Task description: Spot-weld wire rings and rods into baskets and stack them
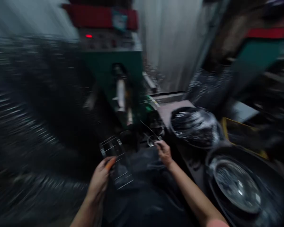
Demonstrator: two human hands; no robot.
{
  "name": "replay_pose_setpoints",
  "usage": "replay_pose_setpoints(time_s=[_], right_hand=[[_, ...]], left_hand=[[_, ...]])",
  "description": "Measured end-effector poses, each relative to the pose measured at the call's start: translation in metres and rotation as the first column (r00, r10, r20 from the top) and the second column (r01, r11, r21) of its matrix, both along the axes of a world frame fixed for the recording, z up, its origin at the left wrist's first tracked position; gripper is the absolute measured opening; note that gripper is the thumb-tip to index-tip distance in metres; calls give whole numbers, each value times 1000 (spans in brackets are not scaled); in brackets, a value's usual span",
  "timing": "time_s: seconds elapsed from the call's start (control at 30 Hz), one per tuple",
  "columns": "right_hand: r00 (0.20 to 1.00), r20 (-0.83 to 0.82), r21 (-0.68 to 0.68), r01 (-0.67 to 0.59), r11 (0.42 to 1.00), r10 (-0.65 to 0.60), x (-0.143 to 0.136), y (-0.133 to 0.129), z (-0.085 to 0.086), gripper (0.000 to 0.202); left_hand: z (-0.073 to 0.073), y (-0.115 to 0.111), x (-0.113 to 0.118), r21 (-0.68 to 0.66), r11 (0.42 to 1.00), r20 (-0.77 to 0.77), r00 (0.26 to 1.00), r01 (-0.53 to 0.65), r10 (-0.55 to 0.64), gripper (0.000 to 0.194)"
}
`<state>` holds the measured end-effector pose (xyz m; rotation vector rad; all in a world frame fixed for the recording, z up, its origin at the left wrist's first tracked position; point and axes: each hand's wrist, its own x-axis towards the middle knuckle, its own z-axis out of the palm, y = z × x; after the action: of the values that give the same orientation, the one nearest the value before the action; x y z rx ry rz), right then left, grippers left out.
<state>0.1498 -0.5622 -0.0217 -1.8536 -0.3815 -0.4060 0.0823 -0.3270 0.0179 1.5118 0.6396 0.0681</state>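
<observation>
My left hand (100,176) is closed on the side of a small wire frame (121,164), a ladder-like piece with several thin metal crossbars. Something orange (110,163) shows at its thumb; blur hides whether it is a cover or a separate object. To the right, my right hand (164,153) pinches a thin metal rod (148,127) that slants up and left toward the machine. The green machine (92,63) with a red top stands ahead of both hands, a pale metal arm (120,94) jutting from its front. Motion blur softens everything.
At right, a round tub (196,126) holds dark metal parts under shiny plastic. Nearer is a black basin (213,186) with a round glassy-looking bowl (239,186) in it. Wire pieces (26,126) are heaped along the left. A yellow-edged crate (243,124) sits farther right.
</observation>
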Motion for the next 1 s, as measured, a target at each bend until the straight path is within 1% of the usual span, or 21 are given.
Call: replay_pose_setpoints(time_s=[0.03, 0.07, 0.13, 0.17, 0.23, 0.3, 0.37, 0.47, 0.53, 0.63, 0.73, 0.8, 0.9, 0.97, 1.0], right_hand=[[993, 42, -18, -108, 994, 109, 7, 4, 11, 17], [975, 63, -60, -210, 976, 214, 12, 9, 21, 16], [922, 72, -161, -366, 917, 381, 13, 20, 36, 14], [901, 61, -205, -411, 888, 430, 10, 26, 41, 14], [877, 25, -258, -457, 851, 479, 2, 37, 46, 14], [866, -16, -280, -485, 829, 501, -5, 49, 45, 14], [859, -43, -282, -501, 818, 511, -10, 61, 43, 14], [852, -63, -280, -514, 811, 519, -14, 74, 41, 14], [840, -80, -287, -535, 794, 537, -16, 80, 40, 15], [823, -101, -298, -561, 772, 559, -20, 86, 38, 16], [817, -136, -304, -572, 761, 560, -22, 90, 35, 17], [815, -167, -300, -578, 759, 555, -23, 92, 34, 18], [810, -216, -271, -587, 763, 546, -24, 93, 32, 19], [811, -249, -227, -580, 782, 529, -24, 92, 31, 18], [821, -260, -207, -561, 802, 508, -23, 91, 31, 18]], left_hand=[[2, 15, -11, -47, 997, 16, 998, -60, 61, 37], [3, 25, -18, -111, 990, 40, 995, -88, 93, 40], [4, 36, -22, -240, 964, 98, 986, -111, 138, 46], [5, 38, -20, -286, 951, 121, 980, -117, 157, 48], [7, 39, -17, -335, 933, 140, 973, -130, 186, 53], [7, 39, -16, -361, 923, 149, 969, -132, 196, 56], [7, 39, -18, -370, 921, 156, 970, -119, 188, 57], [4, 38, -20, -356, 931, 181, 972, -80, 152, 54], [1, 37, -21, -337, 940, 191, 973, -57, 127, 52], [-2, 34, -21, -288, 957, 190, 979, -18, 75, 48], [-4, 32, -21, -195, 981, 184, 983, 13, 24, 45], [-4, 32, -21, -170, 985, 184, 983, 24, 8, 44], [-5, 34, -21, -195, 980, 186, 983, 47, -11, 42], [-7, 36, -22, -208, 976, 178, 984, 58, -20, 40], [-8, 37, -22, -212, 975, 176, 984, 65, -27, 39]])
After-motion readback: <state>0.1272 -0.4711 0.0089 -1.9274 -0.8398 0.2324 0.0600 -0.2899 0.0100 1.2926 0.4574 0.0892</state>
